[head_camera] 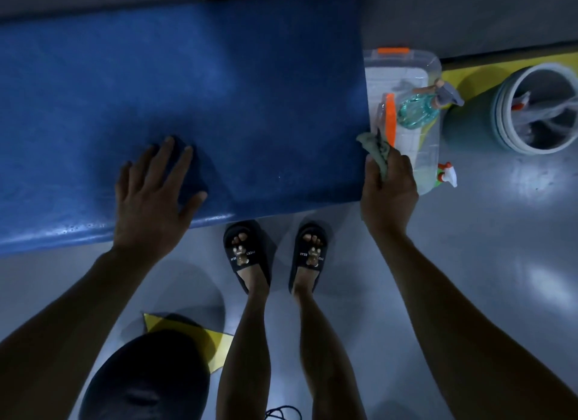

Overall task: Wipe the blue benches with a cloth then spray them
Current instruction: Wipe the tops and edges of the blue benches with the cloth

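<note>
A long blue bench (219, 91) runs across the upper half of the view. My left hand (153, 197) lies flat on its near edge, fingers spread, holding nothing. My right hand (389, 194) is at the bench's right end, closed around a crumpled grey-green cloth (377, 147) that sticks out above the fingers. A spray bottle with teal liquid (419, 109) lies on a clear plastic box (403, 66) just right of the bench. A second sprayer with a white and red nozzle (447, 175) pokes out near the box's lower corner.
A grey-green bucket (469, 122) holding cloths and tools stands on the floor at the right. My feet in dark slippers (275, 253) stand on the grey floor close to the bench. Yellow floor markings (215, 341) show below and at the right.
</note>
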Action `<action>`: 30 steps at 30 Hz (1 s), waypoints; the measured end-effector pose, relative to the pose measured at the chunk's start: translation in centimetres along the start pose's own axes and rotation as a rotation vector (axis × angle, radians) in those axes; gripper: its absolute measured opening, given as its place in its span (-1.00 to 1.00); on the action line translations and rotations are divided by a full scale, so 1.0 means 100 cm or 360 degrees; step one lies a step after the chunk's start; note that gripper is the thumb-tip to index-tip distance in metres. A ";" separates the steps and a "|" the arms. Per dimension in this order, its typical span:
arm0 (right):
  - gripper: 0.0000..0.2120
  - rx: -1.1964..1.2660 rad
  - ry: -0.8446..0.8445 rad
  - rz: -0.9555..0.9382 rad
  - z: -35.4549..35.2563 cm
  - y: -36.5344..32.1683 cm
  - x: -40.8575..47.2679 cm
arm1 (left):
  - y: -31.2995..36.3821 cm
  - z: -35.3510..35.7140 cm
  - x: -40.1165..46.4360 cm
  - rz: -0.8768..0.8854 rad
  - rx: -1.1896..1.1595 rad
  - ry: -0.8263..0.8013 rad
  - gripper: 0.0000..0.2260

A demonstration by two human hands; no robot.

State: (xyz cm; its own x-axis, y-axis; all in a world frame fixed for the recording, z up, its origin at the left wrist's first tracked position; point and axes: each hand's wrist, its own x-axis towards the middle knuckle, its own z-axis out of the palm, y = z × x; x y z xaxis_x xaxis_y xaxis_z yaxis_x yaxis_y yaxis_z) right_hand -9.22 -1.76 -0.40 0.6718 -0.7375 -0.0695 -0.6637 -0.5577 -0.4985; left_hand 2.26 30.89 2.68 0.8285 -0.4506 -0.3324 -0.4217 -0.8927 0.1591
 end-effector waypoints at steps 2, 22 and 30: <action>-0.67 -0.0031 0.0063 0.0062 0.007 -0.010 -0.009 | -0.002 0.005 0.000 0.0002 -0.0007 0.0015 -0.35; -0.51 -0.0287 -0.0231 -0.0723 0.003 -0.024 -0.021 | -0.011 0.012 0.004 0.0058 -0.0048 0.0175 -0.38; -0.49 -0.0064 -0.0339 -0.0760 0.083 -0.123 -0.110 | -0.013 0.014 0.004 0.0041 -0.0071 0.0175 -0.38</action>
State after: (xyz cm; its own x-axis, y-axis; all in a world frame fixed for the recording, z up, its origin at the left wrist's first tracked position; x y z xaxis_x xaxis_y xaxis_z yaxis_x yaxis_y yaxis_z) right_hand -5.73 16.31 -0.69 0.9520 -0.3056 -0.0190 -0.2762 -0.8303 -0.4841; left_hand 2.62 31.84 1.00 0.8541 -0.4694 -0.2241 -0.4286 -0.8792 0.2083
